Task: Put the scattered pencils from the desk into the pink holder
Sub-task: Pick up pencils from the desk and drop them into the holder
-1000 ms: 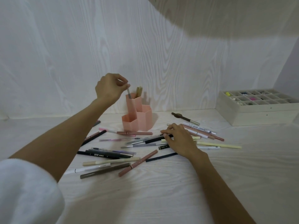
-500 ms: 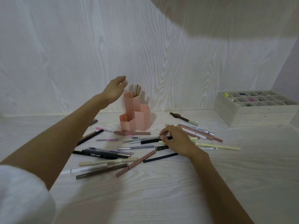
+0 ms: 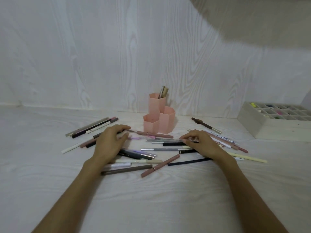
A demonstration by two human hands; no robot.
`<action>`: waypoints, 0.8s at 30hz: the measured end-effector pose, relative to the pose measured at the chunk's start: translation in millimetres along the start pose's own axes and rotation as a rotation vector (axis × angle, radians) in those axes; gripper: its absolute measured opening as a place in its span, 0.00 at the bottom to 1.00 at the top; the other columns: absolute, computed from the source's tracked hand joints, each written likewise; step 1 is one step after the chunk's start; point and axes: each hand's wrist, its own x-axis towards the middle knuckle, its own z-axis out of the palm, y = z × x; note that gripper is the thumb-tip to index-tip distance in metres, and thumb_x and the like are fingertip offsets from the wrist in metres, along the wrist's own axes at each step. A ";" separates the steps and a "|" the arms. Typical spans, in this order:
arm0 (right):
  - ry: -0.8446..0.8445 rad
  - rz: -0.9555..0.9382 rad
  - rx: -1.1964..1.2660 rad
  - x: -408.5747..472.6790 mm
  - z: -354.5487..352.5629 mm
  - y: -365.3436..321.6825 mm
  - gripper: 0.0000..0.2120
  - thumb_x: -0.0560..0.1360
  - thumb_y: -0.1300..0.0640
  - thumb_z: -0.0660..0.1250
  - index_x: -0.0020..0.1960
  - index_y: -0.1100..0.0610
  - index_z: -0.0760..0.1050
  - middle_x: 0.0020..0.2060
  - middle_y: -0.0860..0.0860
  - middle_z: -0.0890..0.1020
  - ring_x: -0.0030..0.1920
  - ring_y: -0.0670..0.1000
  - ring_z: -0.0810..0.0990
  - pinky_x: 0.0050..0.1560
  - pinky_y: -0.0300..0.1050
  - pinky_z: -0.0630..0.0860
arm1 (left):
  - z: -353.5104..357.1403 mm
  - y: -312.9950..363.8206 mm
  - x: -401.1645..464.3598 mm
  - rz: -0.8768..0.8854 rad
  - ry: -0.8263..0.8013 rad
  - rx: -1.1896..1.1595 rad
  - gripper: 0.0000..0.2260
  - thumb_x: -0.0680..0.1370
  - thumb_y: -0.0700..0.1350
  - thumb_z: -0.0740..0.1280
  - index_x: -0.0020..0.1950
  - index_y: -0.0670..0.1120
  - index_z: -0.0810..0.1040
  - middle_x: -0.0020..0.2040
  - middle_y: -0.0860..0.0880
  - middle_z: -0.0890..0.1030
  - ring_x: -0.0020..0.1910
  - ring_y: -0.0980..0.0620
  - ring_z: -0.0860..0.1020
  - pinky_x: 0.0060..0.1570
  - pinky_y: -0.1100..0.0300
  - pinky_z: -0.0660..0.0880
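Observation:
The pink holder, three hexagonal cells, stands at the back of the desk; two pencils stick out of its tallest cell. Several pencils lie scattered in front of it. My left hand is down on the left part of the pile, its curled fingers and thumb closing round the end of a thin pink pencil. My right hand rests on the right part and pinches the end of a grey pencil between thumb and fingertips.
A white compartment box with small coloured items sits at the right, against the wall. More pencils lie grouped at the left, and a brown one lies right of the holder. The wood-grain wall stands just behind.
My left hand has come down from above the holder, where it let a pencil go, onto the pile. My right hand has stayed on the grey pencil.

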 end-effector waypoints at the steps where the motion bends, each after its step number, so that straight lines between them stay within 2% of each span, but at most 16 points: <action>1: 0.006 0.012 0.020 -0.2 -1.2 -1.0 0.06 0.75 0.55 0.68 0.50 0.48 0.81 0.47 0.45 0.79 0.47 0.41 0.75 0.46 0.31 0.68 | -1.4 -1.6 0.8 -0.007 -0.006 -0.014 0.08 0.77 0.47 0.66 0.55 0.55 0.80 0.53 0.55 0.82 0.55 0.54 0.77 0.53 0.55 0.73; 4: 0.042 0.023 0.064 -0.5 -8.3 -8.0 0.07 0.75 0.54 0.68 0.51 0.47 0.81 0.48 0.44 0.81 0.50 0.40 0.77 0.50 0.32 0.69 | -6.5 -5.0 3.1 -0.033 -0.065 -0.018 0.08 0.76 0.48 0.68 0.54 0.56 0.80 0.50 0.56 0.81 0.53 0.54 0.78 0.48 0.57 0.72; 8: 0.120 -0.012 0.155 1.1 -18.4 -30.0 0.07 0.74 0.57 0.69 0.50 0.50 0.81 0.46 0.44 0.83 0.44 0.33 0.80 0.44 0.22 0.71 | -10.1 -7.3 4.4 -0.083 -0.114 -0.012 0.11 0.75 0.48 0.69 0.57 0.53 0.81 0.57 0.54 0.81 0.57 0.53 0.77 0.56 0.56 0.73; 10: 0.148 -0.046 0.217 4.1 -26.0 -47.8 0.07 0.73 0.60 0.69 0.49 0.52 0.81 0.44 0.48 0.84 0.42 0.37 0.82 0.43 0.25 0.74 | -10.4 -6.7 3.2 -0.091 -0.133 0.025 0.11 0.74 0.47 0.69 0.56 0.53 0.82 0.56 0.53 0.82 0.56 0.51 0.78 0.55 0.56 0.73; 12: 0.205 -0.105 0.262 10.9 -36.3 -70.2 0.07 0.74 0.62 0.68 0.50 0.54 0.80 0.42 0.51 0.84 0.42 0.43 0.83 0.46 0.31 0.77 | -10.2 -5.4 1.7 -0.073 -0.151 0.054 0.10 0.74 0.47 0.69 0.55 0.54 0.83 0.54 0.50 0.83 0.55 0.50 0.79 0.55 0.55 0.73; 14: 0.297 -0.185 0.255 22.7 -47.9 -94.4 0.08 0.75 0.62 0.66 0.54 0.56 0.77 0.41 0.50 0.83 0.41 0.45 0.82 0.48 0.35 0.78 | -10.3 -3.6 0.1 -0.057 -0.151 0.080 0.10 0.75 0.48 0.68 0.55 0.54 0.83 0.53 0.49 0.84 0.55 0.48 0.79 0.56 0.54 0.73; 18: 0.566 -0.304 0.140 53.3 -59.4 -137.4 0.10 0.77 0.62 0.63 0.58 0.58 0.74 0.42 0.52 0.80 0.39 0.45 0.81 0.44 0.33 0.77 | -10.5 -2.1 -0.7 -0.047 -0.139 0.093 0.10 0.75 0.47 0.67 0.54 0.54 0.83 0.53 0.49 0.84 0.55 0.47 0.79 0.56 0.53 0.73; 20: 0.679 -0.329 0.021 65.8 -54.2 -150.3 0.11 0.77 0.61 0.62 0.59 0.56 0.73 0.44 0.52 0.80 0.39 0.46 0.81 0.45 0.38 0.78 | -10.5 -2.0 -1.0 -0.053 -0.136 0.094 0.10 0.75 0.47 0.67 0.53 0.54 0.83 0.53 0.49 0.84 0.55 0.47 0.78 0.56 0.53 0.72; 22: 0.726 -0.321 -0.133 74.6 -45.5 -153.5 0.14 0.77 0.59 0.62 0.62 0.54 0.70 0.46 0.51 0.80 0.41 0.49 0.81 0.45 0.44 0.77 | -9.0 -1.5 -0.9 -0.051 -0.134 0.096 0.10 0.75 0.47 0.67 0.53 0.54 0.83 0.53 0.49 0.84 0.55 0.47 0.78 0.56 0.53 0.72; 24: 0.740 -0.293 -0.272 81.3 -36.4 -149.7 0.16 0.77 0.58 0.62 0.63 0.56 0.65 0.48 0.51 0.81 0.42 0.51 0.80 0.43 0.46 0.74 | -9.1 -2.0 -1.3 -0.052 -0.122 0.093 0.09 0.75 0.47 0.67 0.53 0.55 0.84 0.52 0.49 0.84 0.54 0.47 0.79 0.55 0.55 0.72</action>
